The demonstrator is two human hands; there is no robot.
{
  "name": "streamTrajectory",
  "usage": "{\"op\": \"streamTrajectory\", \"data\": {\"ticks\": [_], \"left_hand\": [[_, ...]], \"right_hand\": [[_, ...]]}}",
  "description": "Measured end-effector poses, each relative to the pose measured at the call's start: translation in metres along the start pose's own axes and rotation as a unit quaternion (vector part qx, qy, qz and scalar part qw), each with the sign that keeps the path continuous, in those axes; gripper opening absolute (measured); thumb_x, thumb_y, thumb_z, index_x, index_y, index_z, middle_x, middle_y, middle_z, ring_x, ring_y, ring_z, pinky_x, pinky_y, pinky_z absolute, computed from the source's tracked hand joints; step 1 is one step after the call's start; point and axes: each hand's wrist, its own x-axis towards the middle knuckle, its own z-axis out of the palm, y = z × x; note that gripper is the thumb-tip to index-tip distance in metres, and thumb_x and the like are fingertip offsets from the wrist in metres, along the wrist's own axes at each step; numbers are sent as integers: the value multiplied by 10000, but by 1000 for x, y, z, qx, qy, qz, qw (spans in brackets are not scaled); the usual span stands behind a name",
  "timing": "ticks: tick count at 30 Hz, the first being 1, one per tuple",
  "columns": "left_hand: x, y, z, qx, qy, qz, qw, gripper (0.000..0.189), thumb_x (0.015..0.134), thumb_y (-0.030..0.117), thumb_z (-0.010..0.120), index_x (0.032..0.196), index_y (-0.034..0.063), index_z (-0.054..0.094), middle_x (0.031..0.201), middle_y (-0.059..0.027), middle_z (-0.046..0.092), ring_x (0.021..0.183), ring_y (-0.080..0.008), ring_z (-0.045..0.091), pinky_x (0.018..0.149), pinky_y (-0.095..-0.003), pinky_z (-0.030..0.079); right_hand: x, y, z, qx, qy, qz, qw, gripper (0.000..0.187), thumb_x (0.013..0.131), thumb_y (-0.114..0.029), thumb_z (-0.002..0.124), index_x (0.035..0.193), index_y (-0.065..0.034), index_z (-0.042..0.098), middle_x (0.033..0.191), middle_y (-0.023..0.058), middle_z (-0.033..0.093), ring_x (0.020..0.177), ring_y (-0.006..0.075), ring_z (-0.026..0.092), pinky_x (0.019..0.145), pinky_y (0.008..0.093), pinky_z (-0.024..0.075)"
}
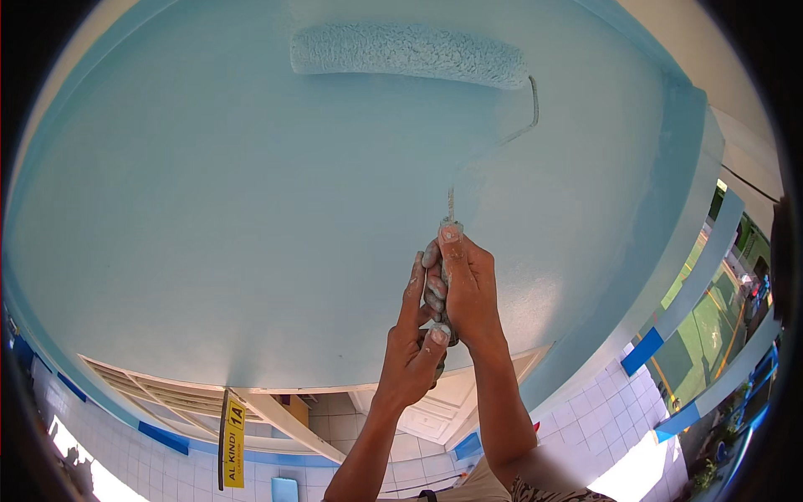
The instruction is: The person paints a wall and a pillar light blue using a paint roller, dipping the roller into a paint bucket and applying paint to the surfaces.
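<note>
A paint roller with a fluffy, light-blue sleeve [408,55] rests against or very close to the pale blue wall [251,207], high in the view. From the sleeve's right end a bent metal frame [534,106] runs down towards the handle, and part of it is hard to make out against the wall. My right hand [470,288] grips the upper part of the handle, thumb up along it. Lower down, my left hand [408,357] is around the handle's lower end, its index finger extended. Paint smears both hands' fingers. The fingers hide most of the handle.
Below the wall are a louvred window frame [163,401] and an open doorway with a white panelled door [433,420]. A yellow sign [234,439] bearing writing juts out beside them. White floor tiles [583,408] lie far below. A blue-grey pillar [696,270] stands at right.
</note>
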Motion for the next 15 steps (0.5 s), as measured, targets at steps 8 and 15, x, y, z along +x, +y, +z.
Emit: {"op": "streamTrajectory", "data": {"ticks": [8, 15], "left_hand": [[-54, -47, 1, -18, 7, -114, 993, 593, 1055, 323, 368, 1552, 22, 252, 1481, -191, 438, 1343, -275, 442, 1127, -375, 323], [-115, -94, -2, 36, 32, -89, 995, 528, 1047, 193, 384, 1541, 70, 244, 1322, -212, 562, 1184, -296, 567, 1019, -376, 415]], "right_hand": [[-59, 64, -7, 25, -5, 34, 999, 434, 1083, -360, 426, 791, -56, 531, 625, -29, 425, 535, 38, 357, 481, 212, 301], [-118, 109, -5, 48, 7, 108, 993, 402, 1067, -342, 472, 802, -42, 509, 665, -39, 434, 591, 37, 366, 519, 222, 318]]}}
